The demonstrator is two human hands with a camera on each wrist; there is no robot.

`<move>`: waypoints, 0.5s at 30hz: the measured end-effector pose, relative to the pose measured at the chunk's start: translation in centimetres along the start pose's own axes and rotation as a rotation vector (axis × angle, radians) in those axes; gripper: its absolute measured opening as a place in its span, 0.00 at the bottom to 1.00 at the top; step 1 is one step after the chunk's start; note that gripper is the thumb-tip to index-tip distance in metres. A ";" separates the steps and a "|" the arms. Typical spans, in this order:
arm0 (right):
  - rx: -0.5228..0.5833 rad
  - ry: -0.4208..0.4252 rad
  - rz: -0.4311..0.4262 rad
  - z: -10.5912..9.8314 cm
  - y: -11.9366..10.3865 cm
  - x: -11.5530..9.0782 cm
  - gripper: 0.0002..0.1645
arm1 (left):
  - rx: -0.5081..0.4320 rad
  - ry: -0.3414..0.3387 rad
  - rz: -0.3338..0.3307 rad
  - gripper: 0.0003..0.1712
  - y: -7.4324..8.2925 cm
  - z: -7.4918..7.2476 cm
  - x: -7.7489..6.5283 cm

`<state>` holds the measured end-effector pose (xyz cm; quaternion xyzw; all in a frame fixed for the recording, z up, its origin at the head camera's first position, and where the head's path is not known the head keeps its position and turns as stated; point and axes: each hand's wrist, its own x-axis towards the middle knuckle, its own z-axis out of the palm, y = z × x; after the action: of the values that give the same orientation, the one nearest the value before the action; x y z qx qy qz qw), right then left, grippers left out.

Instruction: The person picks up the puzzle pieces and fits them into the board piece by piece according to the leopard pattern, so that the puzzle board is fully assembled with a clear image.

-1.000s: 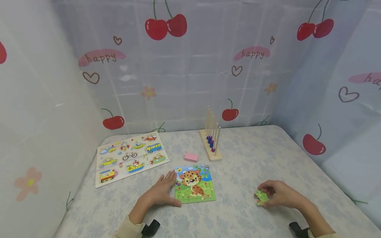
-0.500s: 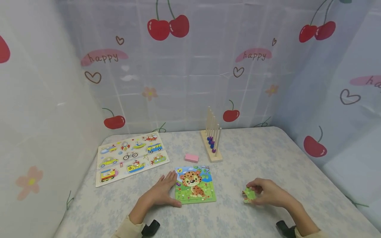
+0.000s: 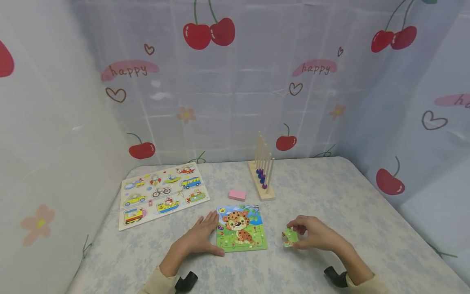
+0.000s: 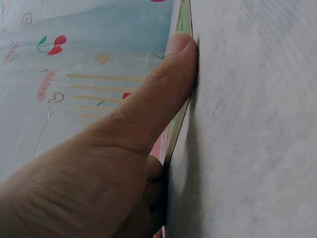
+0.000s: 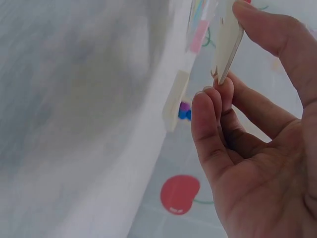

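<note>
A square jigsaw puzzle [image 3: 240, 228] with a cartoon leopard on green grass lies flat at the middle of the table. My left hand [image 3: 198, 236] rests at its left side, fingers spread, with fingertips at the left edge and thumb by the lower left corner. In the left wrist view the thumb [image 4: 168, 69] lies along the puzzle's thin edge. To the right of the puzzle, my right hand [image 3: 317, 233] pinches a green puzzle piece [image 3: 291, 237] between thumb and fingers. From the right wrist view the piece [image 5: 229, 42] shows its pale back and is tilted on edge.
Behind the puzzle lie a pink block [image 3: 237, 195] and a wooden peg stand [image 3: 267, 194] with blue and purple beads low on its pegs. A vehicle puzzle board [image 3: 150, 212] lies at the back left. Cherry-print curtains [image 3: 235, 94] surround the table.
My right hand has moved left with the puzzle piece, closer to the leopard puzzle. The left hand has stayed at the puzzle's left edge.
</note>
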<state>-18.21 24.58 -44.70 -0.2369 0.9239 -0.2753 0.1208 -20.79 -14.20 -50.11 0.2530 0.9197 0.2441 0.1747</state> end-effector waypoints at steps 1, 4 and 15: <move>-0.004 0.003 -0.007 0.2 -0.3 0.3 0.31 | 0.001 -0.001 -0.001 0.72 0.0 0.0 0.0; -0.024 0.004 -0.036 0.7 -1.3 1.2 0.30 | 0.005 0.002 -0.004 0.72 -0.1 0.0 0.0; -0.072 -0.019 -0.140 3.0 -4.4 4.3 0.28 | -0.002 0.003 -0.008 0.72 0.2 0.1 -0.1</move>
<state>-19.19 17.80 -45.07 -0.3078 0.9132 -0.2472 0.1013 -20.62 -14.08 -50.03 0.2486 0.9208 0.2446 0.1748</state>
